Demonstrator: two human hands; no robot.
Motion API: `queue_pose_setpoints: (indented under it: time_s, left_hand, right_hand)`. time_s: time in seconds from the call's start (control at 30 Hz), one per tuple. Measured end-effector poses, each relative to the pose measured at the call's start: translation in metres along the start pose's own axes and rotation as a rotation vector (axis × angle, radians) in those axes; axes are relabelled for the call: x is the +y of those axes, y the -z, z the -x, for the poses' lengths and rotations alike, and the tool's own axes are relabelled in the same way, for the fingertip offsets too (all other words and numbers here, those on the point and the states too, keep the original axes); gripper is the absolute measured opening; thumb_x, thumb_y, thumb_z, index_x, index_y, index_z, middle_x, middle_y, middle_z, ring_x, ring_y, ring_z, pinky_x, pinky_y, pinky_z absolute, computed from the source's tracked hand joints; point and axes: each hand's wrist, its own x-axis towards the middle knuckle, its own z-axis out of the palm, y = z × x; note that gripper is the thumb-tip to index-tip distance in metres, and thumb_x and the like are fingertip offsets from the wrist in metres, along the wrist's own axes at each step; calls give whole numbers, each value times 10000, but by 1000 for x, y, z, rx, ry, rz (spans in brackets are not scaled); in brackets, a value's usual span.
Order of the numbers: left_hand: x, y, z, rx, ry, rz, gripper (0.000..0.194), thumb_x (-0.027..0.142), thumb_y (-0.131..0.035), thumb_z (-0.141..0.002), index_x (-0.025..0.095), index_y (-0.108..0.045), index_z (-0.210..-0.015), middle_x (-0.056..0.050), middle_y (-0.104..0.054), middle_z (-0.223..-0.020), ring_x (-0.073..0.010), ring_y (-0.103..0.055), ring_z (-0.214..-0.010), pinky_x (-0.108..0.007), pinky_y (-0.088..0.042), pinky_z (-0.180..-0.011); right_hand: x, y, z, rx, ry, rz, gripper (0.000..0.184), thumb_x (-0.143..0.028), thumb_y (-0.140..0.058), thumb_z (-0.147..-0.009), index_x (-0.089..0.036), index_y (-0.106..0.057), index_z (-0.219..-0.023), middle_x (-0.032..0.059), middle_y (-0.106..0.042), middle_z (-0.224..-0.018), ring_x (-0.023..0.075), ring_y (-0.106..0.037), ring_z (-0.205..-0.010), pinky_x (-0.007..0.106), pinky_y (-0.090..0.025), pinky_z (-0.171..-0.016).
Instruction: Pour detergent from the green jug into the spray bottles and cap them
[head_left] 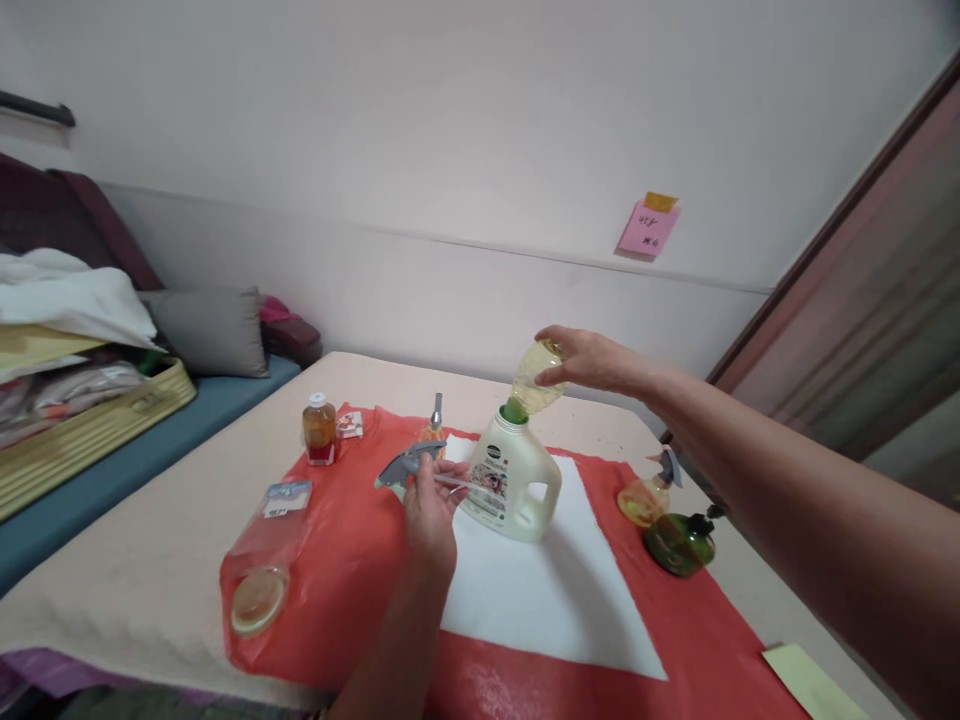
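My right hand point(581, 357) grips a clear yellowish spray bottle point(537, 385), tipped upside down with its neck at the green mouth of a large cream jug point(531, 470). The jug stands upright and has a handle and a printed label. In front of the jug's left side, my left hand point(435, 500) is closed around a grey spray trigger head point(405, 465) with a thin dip tube pointing right. Whether liquid is flowing out of the tipped bottle I cannot tell.
A white sheet point(555, 620) lies on a red plastic cover point(337, 600). An amber bottle point(320, 435), a clear container point(277, 520) and a round lid point(259, 600) are at left. Another spray bottle point(433, 425) stands behind my left hand. A yellow spray bottle point(645, 500) and a green pump bottle point(679, 545) lie at right.
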Motion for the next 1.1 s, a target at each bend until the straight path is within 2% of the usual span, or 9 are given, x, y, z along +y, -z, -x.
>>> queue_pose_setpoints:
  time_s: [0.2, 0.37, 0.47, 0.53, 0.6, 0.7, 0.83, 0.93, 1.1]
  left_hand:
    - [-3, 3, 1, -16, 0, 2, 494, 629, -631, -800, 137, -669, -822, -107, -721, -876, -157, -681, -775, -254, -507, -698]
    - [-6, 3, -1, -4, 1, -31, 517, 647, -643, -777, 132, -663, -828, -113, -725, -867, -170, -682, -763, -267, -509, -679]
    - [-8, 1, -2, 4, 4, -42, 507, 636, -641, -785, 131, -660, -818, -109, -725, -840, -168, -679, -744, -275, -515, -681]
    - [-10, 1, -3, 3, 4, -45, 499, 632, -631, -797, 133, -657, -811, -106, -723, -832, -163, -676, -734, -272, -516, -675]
    - [-12, 0, -4, 4, -1, -54, 501, 633, -610, -815, 134, -656, -819, -98, -720, -825, -156, -675, -735, -261, -515, -670]
    - [-13, 0, -4, 20, -18, -71, 527, 652, -558, -845, 134, -656, -825, -96, -717, -830, -154, -679, -757, -254, -522, -683]
    - [-13, -1, -5, 59, -66, -76, 544, 662, -504, -875, 141, -646, -813, -110, -724, -864, -165, -686, -782, -262, -533, -689]
    - [-14, -1, -5, 63, -95, -81, 532, 646, -490, -893, 145, -648, -809, -103, -722, -849, -163, -689, -796, -246, -531, -673]
    - [-20, -1, -4, 44, -109, -99, 534, 653, -491, -890, 153, -647, -787, -97, -722, -848, -165, -692, -816, -241, -535, -669]
  right_hand:
    - [2, -3, 14, 22, -28, -79, 708, -388, -743, -694, -200, -533, -1343, 136, -648, -1247, 295, -614, -1081, 431, -473, -929]
    - [27, -24, 38, 187, -97, -271, 704, -434, -774, -675, -231, -561, -1314, 107, -663, -1210, 301, -624, -1055, 469, -487, -923]
    - [46, -48, 67, 378, -201, -543, 709, -460, -815, -637, -254, -582, -1275, 88, -651, -1227, 285, -637, -1025, 472, -514, -894]
    - [55, -69, 95, 528, -284, -854, 690, -453, -827, -638, -293, -581, -1263, 70, -606, -1316, 268, -633, -1063, 433, -549, -853]
    - [61, -96, 128, 593, -401, -1209, 609, -419, -831, -649, -322, -610, -1208, 44, -597, -1328, 238, -638, -1068, 360, -577, -785]
    - [65, -142, 175, 418, -613, -1677, 478, -428, -811, -682, -300, -672, -1121, 35, -665, -1203, 199, -685, -926, 296, -590, -697]
    - [66, -189, 215, 355, -733, -1901, 454, -390, -822, -682, -262, -692, -1097, 50, -711, -1132, 205, -695, -924, 275, -596, -670]
    - [66, -201, 224, 319, -744, -1903, 467, -371, -825, -681, -254, -688, -1113, 56, -713, -1139, 203, -692, -926, 274, -587, -672]
    - [63, -198, 225, 245, -706, -1866, 495, -357, -840, -654, -249, -684, -1111, 67, -690, -1170, 210, -682, -929, 303, -563, -717]
